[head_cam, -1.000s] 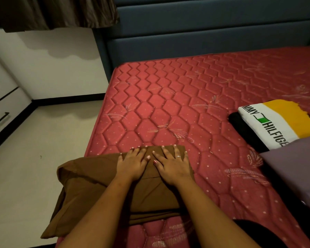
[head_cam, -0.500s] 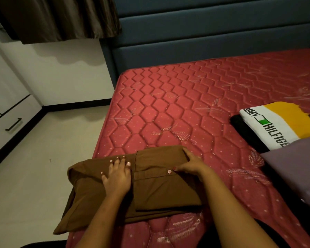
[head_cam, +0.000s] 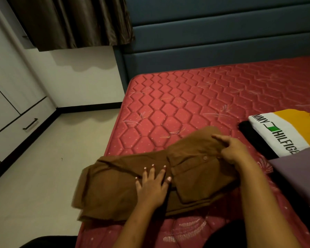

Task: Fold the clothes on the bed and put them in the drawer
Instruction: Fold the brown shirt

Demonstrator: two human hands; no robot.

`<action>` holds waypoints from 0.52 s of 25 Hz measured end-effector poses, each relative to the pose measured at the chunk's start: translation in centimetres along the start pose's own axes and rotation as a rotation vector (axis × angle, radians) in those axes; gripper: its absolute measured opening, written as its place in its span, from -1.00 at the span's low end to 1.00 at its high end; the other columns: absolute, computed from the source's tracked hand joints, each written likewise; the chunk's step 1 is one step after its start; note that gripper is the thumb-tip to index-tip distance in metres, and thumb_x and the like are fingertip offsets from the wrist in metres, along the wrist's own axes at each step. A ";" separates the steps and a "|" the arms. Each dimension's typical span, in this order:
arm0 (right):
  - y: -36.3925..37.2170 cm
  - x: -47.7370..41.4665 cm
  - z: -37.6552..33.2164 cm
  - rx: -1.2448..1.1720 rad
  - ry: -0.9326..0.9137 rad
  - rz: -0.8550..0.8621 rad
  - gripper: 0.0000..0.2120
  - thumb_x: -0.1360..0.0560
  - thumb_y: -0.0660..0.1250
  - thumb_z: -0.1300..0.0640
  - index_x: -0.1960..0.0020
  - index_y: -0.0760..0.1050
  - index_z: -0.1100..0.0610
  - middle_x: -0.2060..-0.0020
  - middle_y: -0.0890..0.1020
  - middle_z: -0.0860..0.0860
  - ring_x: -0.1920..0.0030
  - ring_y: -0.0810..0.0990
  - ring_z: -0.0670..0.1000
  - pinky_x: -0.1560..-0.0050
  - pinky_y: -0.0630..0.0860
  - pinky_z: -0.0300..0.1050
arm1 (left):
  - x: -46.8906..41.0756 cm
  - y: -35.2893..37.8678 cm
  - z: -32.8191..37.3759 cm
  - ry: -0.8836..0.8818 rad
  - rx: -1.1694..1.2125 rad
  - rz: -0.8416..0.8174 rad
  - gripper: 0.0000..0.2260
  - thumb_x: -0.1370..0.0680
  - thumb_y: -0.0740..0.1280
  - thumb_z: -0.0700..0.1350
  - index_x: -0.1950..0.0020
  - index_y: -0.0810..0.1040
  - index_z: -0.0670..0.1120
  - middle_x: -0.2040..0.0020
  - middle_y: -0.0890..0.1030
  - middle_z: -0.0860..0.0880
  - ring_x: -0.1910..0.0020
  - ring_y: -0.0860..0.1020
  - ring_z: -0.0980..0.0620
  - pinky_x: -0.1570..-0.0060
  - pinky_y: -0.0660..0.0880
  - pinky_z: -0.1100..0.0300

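Garment: brown garment point(head_cam: 115, 190) lay part-folded on the bed point(head_cam: 186, 104) under both hands, with its left end overhanging the mattress edge.
Left hand: left hand point(head_cam: 152, 185) lay flat with fingers spread, pressing mid-cloth and gripping nothing.
Right hand: right hand point(head_cam: 234, 149) had its fingers curled, pinching the folded flap's right edge.
Handling (judged): light, soft and limp; likely to sag and unfold if lifted by 1 corner.
Hold (judged): support beneath the stacked layers, or pinch both fold ends.
Drawer: drawer point(head_cam: 16, 133) sat well left of the left hand, closed.
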State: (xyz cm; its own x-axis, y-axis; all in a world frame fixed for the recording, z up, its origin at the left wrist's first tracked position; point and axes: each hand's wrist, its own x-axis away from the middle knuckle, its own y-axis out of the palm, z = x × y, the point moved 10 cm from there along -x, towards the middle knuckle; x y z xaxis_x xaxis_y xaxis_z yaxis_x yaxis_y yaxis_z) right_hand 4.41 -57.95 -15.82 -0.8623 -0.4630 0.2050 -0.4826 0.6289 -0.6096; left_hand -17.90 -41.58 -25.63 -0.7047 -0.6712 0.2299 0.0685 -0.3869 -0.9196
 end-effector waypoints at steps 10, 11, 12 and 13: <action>-0.8 6.9 -11.5 0.575 -0.324 0.246 -0.45 -0.45 0.19 0.32 -0.36 0.38 -0.10 -0.13 0.54 0.17 -0.12 0.56 0.23 -0.05 0.47 0.00 | 0.3 -1.5 3.5 -0.142 1.504 -0.137 -0.73 -0.64 0.08 0.10 -0.27 0.44 0.09 -0.17 0.55 0.07 -0.09 0.53 0.06 -0.13 0.41 0.10; 2.3 7.8 -13.2 0.560 -0.396 0.191 -0.46 -0.46 0.19 0.31 -0.37 0.38 -0.09 -0.15 0.53 0.14 -0.14 0.55 0.21 -0.08 0.48 -0.01 | 0.2 -1.3 3.1 -0.179 1.619 -0.189 -0.66 -0.62 0.04 0.17 -0.30 0.41 0.11 -0.13 0.58 0.06 -0.04 0.56 0.03 -0.12 0.42 0.07; 5.8 8.7 -14.4 0.508 -0.463 0.081 -0.45 -0.46 0.21 0.30 -0.39 0.37 -0.10 -0.19 0.52 0.12 -0.17 0.54 0.19 -0.13 0.49 -0.01 | -0.1 -1.3 2.3 -0.208 1.718 -0.203 -0.60 -0.61 0.02 0.22 -0.30 0.42 0.08 -0.04 0.63 0.03 0.06 0.60 0.01 -0.06 0.46 0.08; 9.5 9.6 -14.9 0.397 -0.499 -0.099 -0.42 -0.46 0.26 0.30 -0.41 0.37 -0.09 -0.22 0.52 0.09 -0.18 0.54 0.16 -0.17 0.50 -0.02 | -0.3 -1.3 1.1 -0.237 1.798 -0.182 -0.57 -0.60 0.02 0.24 -0.25 0.48 0.02 0.09 0.67 -0.02 0.18 0.64 0.00 0.05 0.51 0.12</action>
State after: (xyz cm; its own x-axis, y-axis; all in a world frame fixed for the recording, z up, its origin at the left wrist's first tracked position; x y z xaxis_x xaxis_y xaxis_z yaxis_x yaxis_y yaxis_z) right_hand -10.76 -47.16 -8.22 -0.5954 -0.8020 -0.0478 -0.3805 0.3340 -0.8624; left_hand -16.97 -41.54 -24.18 -0.6966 -0.5511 0.4593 0.7152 -0.4837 0.5045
